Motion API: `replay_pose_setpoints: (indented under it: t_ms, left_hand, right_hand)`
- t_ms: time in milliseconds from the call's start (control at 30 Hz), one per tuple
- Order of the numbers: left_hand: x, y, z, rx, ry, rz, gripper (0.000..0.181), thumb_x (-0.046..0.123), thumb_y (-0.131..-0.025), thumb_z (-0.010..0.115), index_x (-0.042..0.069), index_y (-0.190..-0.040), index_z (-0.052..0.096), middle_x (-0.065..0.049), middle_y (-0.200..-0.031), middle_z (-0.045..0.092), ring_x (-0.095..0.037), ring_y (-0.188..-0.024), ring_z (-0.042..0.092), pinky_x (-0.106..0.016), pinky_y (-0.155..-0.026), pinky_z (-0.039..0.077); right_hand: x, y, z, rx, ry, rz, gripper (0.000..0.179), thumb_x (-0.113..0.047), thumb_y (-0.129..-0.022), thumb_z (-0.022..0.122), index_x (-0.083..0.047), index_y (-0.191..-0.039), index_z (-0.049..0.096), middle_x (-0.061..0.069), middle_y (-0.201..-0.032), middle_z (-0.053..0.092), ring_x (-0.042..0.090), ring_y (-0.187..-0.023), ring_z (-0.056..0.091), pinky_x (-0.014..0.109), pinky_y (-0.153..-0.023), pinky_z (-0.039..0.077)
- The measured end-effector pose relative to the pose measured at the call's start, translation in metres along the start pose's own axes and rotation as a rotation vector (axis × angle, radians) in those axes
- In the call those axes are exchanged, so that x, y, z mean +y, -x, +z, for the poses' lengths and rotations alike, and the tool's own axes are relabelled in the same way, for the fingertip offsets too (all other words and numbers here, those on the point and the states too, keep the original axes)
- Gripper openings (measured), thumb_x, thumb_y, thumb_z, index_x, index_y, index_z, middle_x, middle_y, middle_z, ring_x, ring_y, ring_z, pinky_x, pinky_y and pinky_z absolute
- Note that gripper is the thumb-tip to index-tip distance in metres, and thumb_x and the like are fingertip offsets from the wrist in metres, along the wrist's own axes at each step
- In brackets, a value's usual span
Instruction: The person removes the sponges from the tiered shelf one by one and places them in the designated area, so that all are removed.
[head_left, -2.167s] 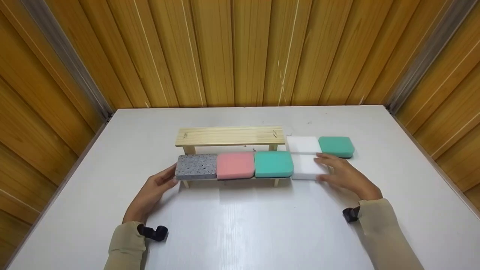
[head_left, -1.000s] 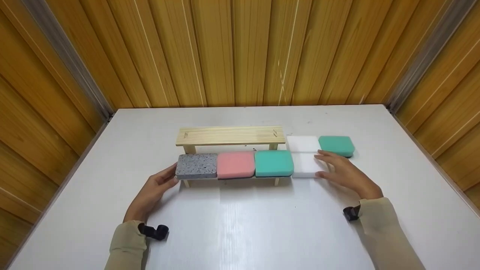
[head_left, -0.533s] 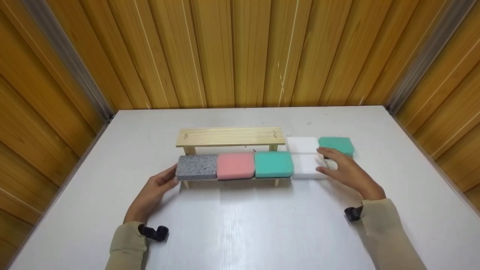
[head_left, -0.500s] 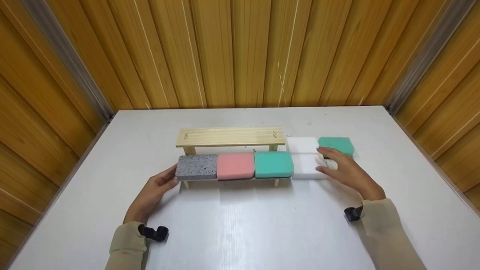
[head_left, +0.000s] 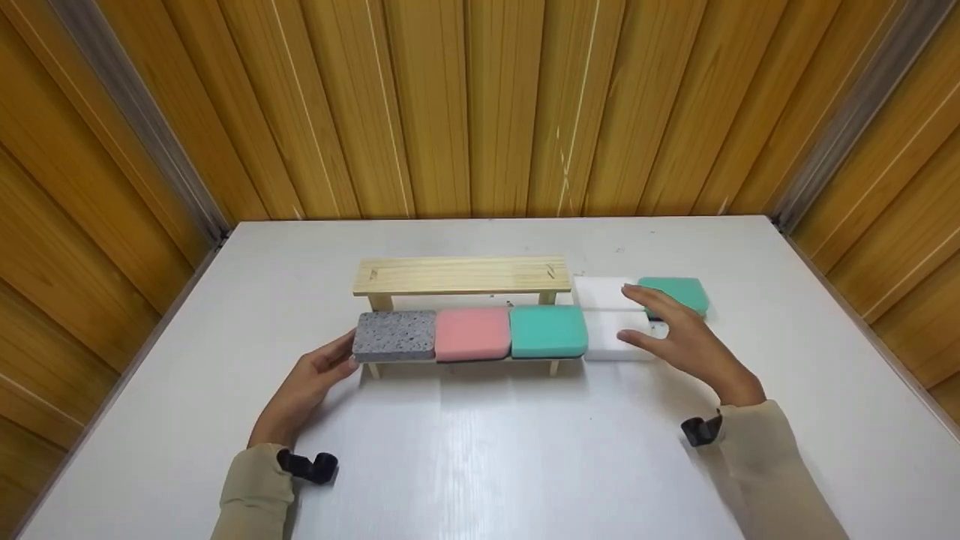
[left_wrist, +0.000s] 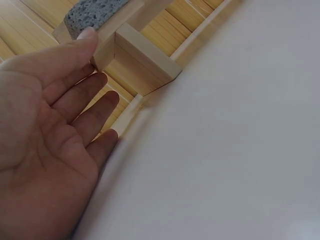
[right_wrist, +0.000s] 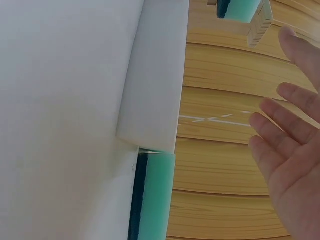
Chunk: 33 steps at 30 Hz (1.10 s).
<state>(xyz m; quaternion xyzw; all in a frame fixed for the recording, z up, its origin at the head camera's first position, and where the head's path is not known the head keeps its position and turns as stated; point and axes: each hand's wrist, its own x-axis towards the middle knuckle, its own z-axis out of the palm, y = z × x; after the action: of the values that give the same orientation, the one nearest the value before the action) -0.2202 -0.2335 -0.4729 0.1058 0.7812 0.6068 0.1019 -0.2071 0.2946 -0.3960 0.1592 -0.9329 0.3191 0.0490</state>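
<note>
My left hand [head_left: 306, 386] rests against the left end of the front plank of a wooden stand [head_left: 461, 276], thumb tip at the grey speckled sponge [head_left: 394, 335], fingers relaxed in the left wrist view. Beside that sponge on the plank lie a pink sponge [head_left: 472, 332] and a green sponge [head_left: 548, 330], edge to edge. My right hand [head_left: 697, 350] hovers over the near white sponge [head_left: 616, 335], thumb and fingers spread, holding nothing. In the right wrist view its palm [right_wrist: 300, 165] faces a green sponge [right_wrist: 157, 195] with a dark backing.
Behind the near white sponge lies another white sponge [head_left: 600, 291], with a second green sponge [head_left: 673, 295] to its right. The stand's raised rear plank carries nothing. Everything stands on a white table [head_left: 480, 465], with wood-patterned walls [head_left: 495, 112] behind and at the sides.
My right hand has let go of the near white sponge: its fingers have spread, lifted and shifted slightly left. The left hand and the sponges keep their places.
</note>
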Motion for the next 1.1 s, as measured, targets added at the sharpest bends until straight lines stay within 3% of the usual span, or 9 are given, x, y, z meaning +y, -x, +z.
replay_pose_setpoints:
  t_ms: [233,567,900,1100]
  left_hand:
    - [-0.001,0.000,0.000,0.004,-0.003,-0.011,0.069,0.032,-0.093,0.062,0.012,-0.151,0.031,-0.006,-0.157,0.031,-0.023,-0.146,0.026,-0.040,-0.119,0.025]
    - [-0.002,0.000,-0.001,0.002,-0.010,0.007,0.068,0.031,-0.094,0.061,0.010,-0.150,0.031,-0.007,-0.156,0.031,-0.022,-0.145,0.028,-0.035,-0.118,0.027]
    - [-0.001,0.000,-0.001,-0.002,0.010,0.000,0.068,0.032,-0.094,0.061,0.010,-0.151,0.031,-0.008,-0.156,0.031,-0.025,-0.146,0.027,-0.042,-0.119,0.025]
    - [0.000,0.000,-0.001,0.000,0.003,0.001,0.067,0.030,-0.094,0.061,0.010,-0.150,0.032,-0.007,-0.156,0.032,-0.023,-0.145,0.028,-0.038,-0.118,0.026]
  right_hand:
    - [-0.006,-0.003,0.005,-0.048,-0.006,-0.032,0.077,-0.047,-0.083,0.070,-0.015,-0.147,0.041,0.011,-0.153,0.037,0.039,-0.143,0.028,0.062,-0.113,0.028]
    - [-0.012,-0.007,0.008,-0.084,0.001,-0.135,0.072,-0.040,-0.083,0.073,-0.011,-0.144,0.045,0.011,-0.150,0.042,0.036,-0.140,0.035,0.060,-0.111,0.033]
    - [-0.019,-0.012,0.014,-0.081,0.032,-0.260,0.066,-0.032,-0.083,0.075,-0.010,-0.140,0.051,0.012,-0.146,0.047,0.033,-0.135,0.042,0.055,-0.108,0.039]
    - [-0.025,-0.017,0.017,-0.120,0.036,-0.258,0.067,-0.034,-0.083,0.074,-0.013,-0.141,0.049,0.012,-0.147,0.046,0.034,-0.136,0.041,0.057,-0.108,0.039]
